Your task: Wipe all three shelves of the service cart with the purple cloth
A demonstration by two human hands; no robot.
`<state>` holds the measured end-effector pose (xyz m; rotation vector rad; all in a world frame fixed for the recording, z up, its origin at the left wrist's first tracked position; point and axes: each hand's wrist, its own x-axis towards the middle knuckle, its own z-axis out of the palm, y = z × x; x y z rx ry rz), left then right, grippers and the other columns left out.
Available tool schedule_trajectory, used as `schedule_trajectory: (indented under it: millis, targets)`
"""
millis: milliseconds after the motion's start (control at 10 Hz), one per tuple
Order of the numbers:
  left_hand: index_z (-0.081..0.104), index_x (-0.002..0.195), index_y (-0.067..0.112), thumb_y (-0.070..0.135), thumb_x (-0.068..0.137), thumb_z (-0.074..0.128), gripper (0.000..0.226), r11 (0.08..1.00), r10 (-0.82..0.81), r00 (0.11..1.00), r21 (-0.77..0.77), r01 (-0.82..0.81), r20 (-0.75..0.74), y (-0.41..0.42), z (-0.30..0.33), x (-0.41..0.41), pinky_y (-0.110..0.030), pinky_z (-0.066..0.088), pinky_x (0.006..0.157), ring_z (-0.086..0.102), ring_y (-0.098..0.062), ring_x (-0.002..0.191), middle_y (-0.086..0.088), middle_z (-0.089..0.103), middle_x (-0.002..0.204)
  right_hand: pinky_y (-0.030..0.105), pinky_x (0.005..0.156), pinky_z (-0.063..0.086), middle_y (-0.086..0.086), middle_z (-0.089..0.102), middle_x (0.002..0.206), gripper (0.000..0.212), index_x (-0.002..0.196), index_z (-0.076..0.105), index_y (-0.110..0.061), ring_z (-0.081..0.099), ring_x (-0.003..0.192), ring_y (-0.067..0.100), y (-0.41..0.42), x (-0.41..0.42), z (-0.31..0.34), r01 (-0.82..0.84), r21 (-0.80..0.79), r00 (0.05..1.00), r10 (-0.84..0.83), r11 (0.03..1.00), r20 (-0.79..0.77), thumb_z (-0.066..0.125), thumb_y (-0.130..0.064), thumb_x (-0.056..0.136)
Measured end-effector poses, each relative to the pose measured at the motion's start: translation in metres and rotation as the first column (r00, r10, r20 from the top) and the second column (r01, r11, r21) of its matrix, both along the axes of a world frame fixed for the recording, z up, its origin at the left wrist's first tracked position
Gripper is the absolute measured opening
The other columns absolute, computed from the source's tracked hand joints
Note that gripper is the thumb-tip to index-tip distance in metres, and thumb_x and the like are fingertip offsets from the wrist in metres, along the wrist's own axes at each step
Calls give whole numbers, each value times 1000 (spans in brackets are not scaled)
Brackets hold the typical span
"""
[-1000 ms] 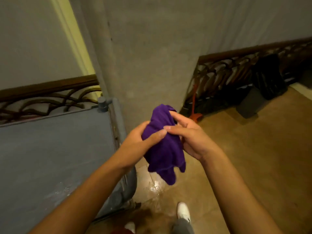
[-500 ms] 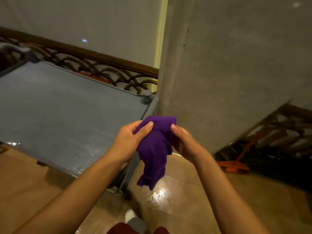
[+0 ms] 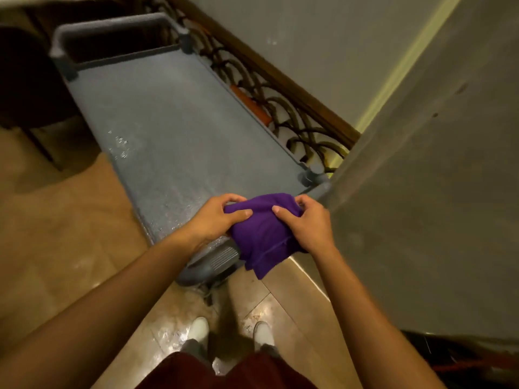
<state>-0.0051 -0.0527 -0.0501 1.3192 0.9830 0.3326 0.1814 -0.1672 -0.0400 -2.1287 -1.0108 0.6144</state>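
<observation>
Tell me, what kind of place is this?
Probably an indoor landing or hallway in a big building, maybe a hotel. There is a shiny tan tiled floor, a curly dark metal railing with a wooden top rail, and a grey plastic service cart.

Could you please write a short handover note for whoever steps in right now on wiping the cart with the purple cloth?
Left hand: grips the left side of the purple cloth.
Right hand: grips its right side; the cloth is bunched between both hands at the near end of the cart.
Top shelf: bare, with wet droplets along its left and near edges. I cannot tell whether it has been wiped.
Lower shelves: hidden under the top one in this view.
Left to do: lay the cloth on the top shelf and wipe it, then wipe the two lower shelves.
</observation>
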Motion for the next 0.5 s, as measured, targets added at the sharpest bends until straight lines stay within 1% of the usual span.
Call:
schedule_trajectory:
  millis: [100,200,300,400,500]
  targets:
    - [68,111,20,33,89,73,25,994,3,987,111,15,-159,-3,-14,9,-21,52,51,70,-21,84,-3,71,96,27,64,50,-10,63,87,47,98,63,-24,64,81,11,-1,14,-17,-85,-157,969,119,984,217,66,-68,82]
    - [70,109,19,40,90,70,28,973,71,963,229,-10,-259,-8,-23,10,-30,58,69,68,-15,89,-1,71,97,38,83,54,-2,60,102,58,101,65,-21,57,99,16,0,23,-22,-122,-173,899,182,977,398,55,-75,83]
    - [76,97,22,41,95,62,24,985,74,976,168,-39,-205,-15,-29,3,-30,53,77,70,-8,86,4,75,90,41,93,46,3,60,108,53,103,67,-18,54,106,21,13,29,-22,-205,-77,863,217,976,456,57,-67,88]
    - [79,97,19,49,96,58,37,991,74,958,132,-38,-279,-25,-29,-5,-35,54,87,71,-17,97,-1,77,98,43,100,40,4,64,114,49,115,63,-17,56,111,25,24,21,-18,-293,-88,838,300,952,456,59,-60,90]
    - [69,121,19,52,93,60,44,965,226,922,204,-167,-314,-15,-17,-8,-37,50,99,63,-23,114,-4,68,124,46,104,38,7,61,128,54,129,57,-17,54,121,28,41,19,-10,-339,-226,814,405,913,417,57,-56,90]
